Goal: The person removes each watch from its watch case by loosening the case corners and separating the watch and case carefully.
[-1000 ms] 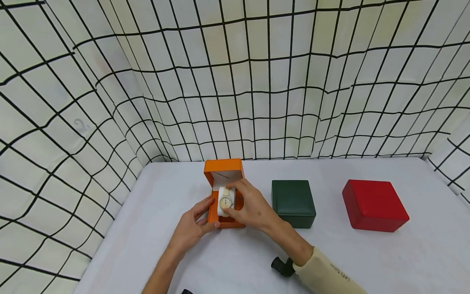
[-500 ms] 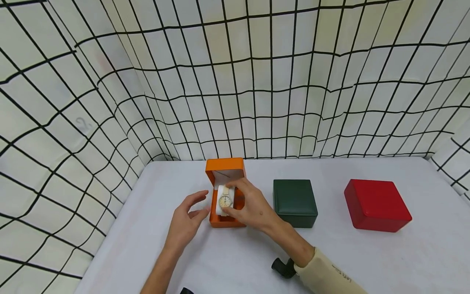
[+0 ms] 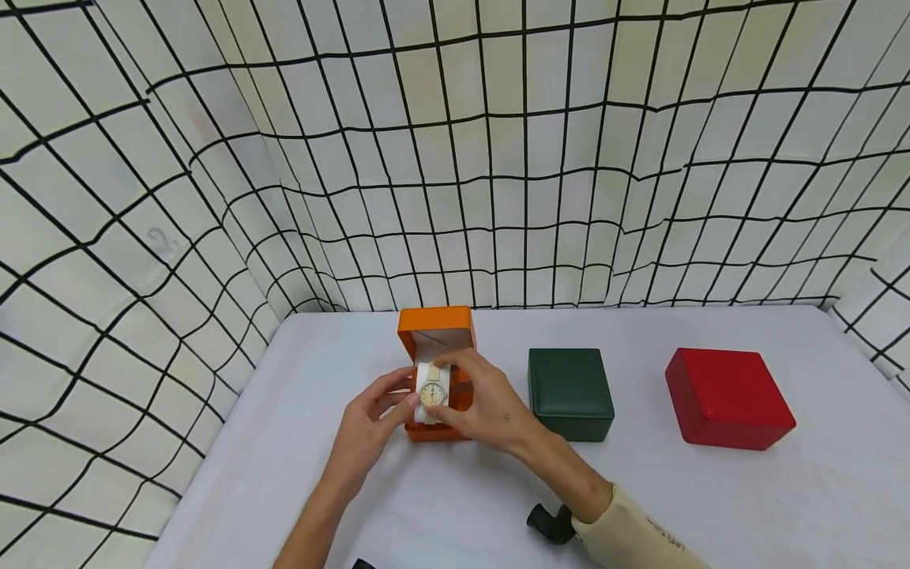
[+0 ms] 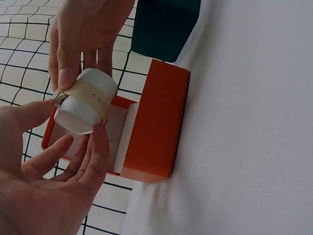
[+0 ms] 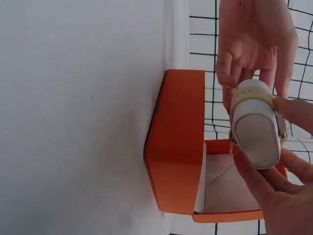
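Note:
A wristwatch (image 3: 431,393) with a cream strap is wrapped round a white cushion (image 5: 257,139). It is held just above an open orange watch box (image 3: 435,319), whose lid stands up at the back. My right hand (image 3: 490,407) grips the cushioned watch from the right, thumb low and fingers at the top. From the other side my left hand (image 3: 359,438) pinches it, its thumb at the watch's left edge in the head view. The left wrist view shows strap holes on the cushion's underside (image 4: 90,100). Part of the box's inside is hidden behind the hands.
A closed dark green box (image 3: 571,393) sits right of the orange one. Farther right is a closed red box (image 3: 728,397). A black object (image 3: 550,523) is by the right wrist. Black netting (image 3: 522,182) over white walls rises behind the white-covered table (image 3: 640,506).
My left hand let go of the orange box's left side, drew back slightly, then came in to hold the watch. The watch has shifted a little left in my right hand.

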A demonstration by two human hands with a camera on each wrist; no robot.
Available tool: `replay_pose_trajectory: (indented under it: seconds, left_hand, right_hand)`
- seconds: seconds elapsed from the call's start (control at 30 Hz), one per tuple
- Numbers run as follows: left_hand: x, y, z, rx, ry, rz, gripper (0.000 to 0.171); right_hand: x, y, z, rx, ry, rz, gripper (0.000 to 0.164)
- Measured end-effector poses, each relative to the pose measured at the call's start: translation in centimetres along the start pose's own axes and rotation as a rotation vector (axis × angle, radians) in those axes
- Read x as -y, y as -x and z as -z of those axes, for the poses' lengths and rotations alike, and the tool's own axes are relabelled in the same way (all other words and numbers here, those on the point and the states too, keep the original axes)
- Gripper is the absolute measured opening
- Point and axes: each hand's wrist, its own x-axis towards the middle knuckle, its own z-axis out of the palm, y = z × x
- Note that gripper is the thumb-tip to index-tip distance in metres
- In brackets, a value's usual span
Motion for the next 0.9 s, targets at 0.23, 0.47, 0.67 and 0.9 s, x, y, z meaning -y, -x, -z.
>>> replay_pose_trajectory:
  seconds: [0.23,0.47,0.67,0.9]
  left_hand:
    - [0.21,-0.14,0.49,0.086,0.087,0.024,0.055]
    - [0.58,-0.20,0.76,0.152,0.154,0.025,0.057]
    - [0.75,-0.36,0.67,0.176,0.201,0.034,0.059]
    - [0.80,-0.35,0.78,0.208,0.240,0.018,0.059]
  right_hand:
    - [0.33,0.17,0.06,0.004,0.002,-0.004,0.059]
    - [0.16,0.40,0.17,0.060,0.003,0.043,0.063]
    - [-0.13,0.52,0.04,0.103,0.011,0.077,0.070]
    - [-0.40,0.54,-0.21,0.085,-0.005,0.072,0.070]
